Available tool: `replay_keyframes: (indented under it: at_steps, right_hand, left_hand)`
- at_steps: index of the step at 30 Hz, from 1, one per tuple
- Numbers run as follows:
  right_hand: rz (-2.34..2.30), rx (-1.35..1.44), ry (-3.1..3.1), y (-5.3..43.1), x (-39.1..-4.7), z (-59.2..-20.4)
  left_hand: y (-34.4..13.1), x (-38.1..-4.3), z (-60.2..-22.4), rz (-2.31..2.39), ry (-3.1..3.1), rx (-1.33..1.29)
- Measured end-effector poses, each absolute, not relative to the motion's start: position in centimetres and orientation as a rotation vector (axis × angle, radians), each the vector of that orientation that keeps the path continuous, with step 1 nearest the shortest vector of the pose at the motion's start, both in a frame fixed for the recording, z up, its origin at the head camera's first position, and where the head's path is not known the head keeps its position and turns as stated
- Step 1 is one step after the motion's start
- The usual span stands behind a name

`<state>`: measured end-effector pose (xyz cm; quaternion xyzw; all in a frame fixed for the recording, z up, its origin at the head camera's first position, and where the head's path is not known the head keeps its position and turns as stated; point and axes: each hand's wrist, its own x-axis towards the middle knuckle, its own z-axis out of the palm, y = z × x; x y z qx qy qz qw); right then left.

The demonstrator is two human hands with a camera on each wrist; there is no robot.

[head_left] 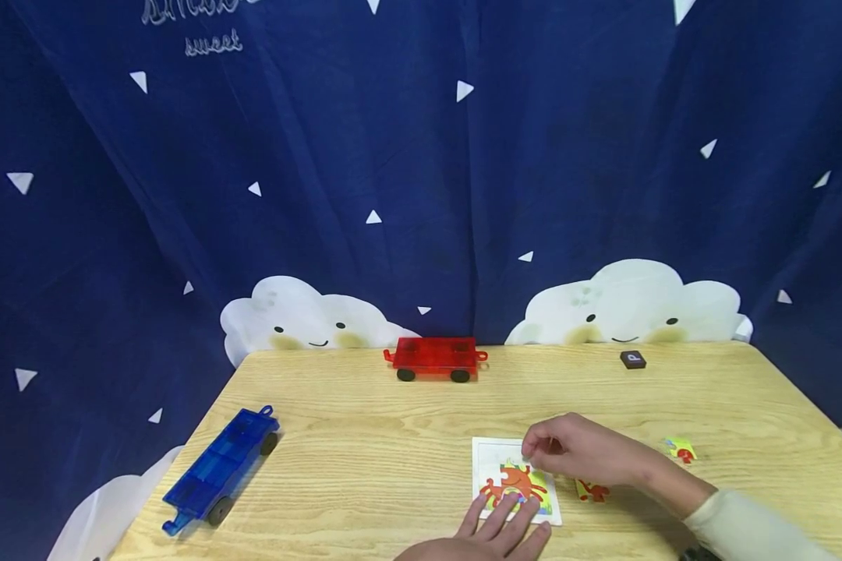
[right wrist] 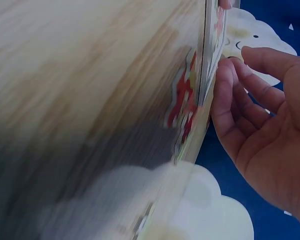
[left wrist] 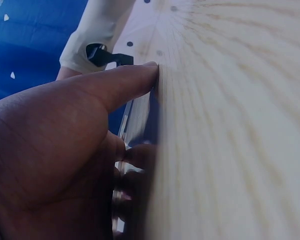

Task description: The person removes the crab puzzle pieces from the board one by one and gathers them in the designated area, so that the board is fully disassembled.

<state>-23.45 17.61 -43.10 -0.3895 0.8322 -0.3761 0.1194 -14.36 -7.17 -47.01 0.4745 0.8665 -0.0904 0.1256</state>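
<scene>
A small jigsaw puzzle in a white-bordered board (head_left: 486, 452) lies on the table, its joined pieces showing an orange-red creature on yellow-green. My left hand (head_left: 487, 538) is at the board's near edge, fingers spread and fairly straight over its lower part. At the upper right corner is my right hand (head_left: 584, 452), fingers bent down to the puzzle. In the right wrist view, the right thumb (right wrist: 267, 57) stands apart from the fingers and no piece shows between them. One loose puzzle piece (head_left: 592, 491) lies just under the right hand; another loose piece (head_left: 682, 449) sits farther right.
A red toy train car (head_left: 435, 354) stands at the table's back edge. On the left is a blue toy car base (head_left: 224, 461), set at an angle. A small dark tile marked P (head_left: 633, 359) lies at the back right. Behind hangs a blue curtain (head_left: 421, 156).
</scene>
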Motion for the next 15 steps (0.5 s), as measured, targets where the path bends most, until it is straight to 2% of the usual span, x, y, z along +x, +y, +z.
replay_keyframes:
  at_steps: [8,13,15]
  right_hand:
    - [-1.086,-1.160,2.434,15.9,-23.8,-43.4]
    - [-1.042,-1.082,2.468,15.2,-24.0,-43.8]
    - [-1.029,-1.052,2.469,15.0,-24.0,-43.9]
  left_hand:
    - [-7.1,-14.4,-47.0,-0.257,2.514,1.373]
    - [-7.0,-14.6,-46.9,-0.131,2.458,1.281]
    - [-7.1,-14.5,-46.9,-0.223,2.477,1.314]
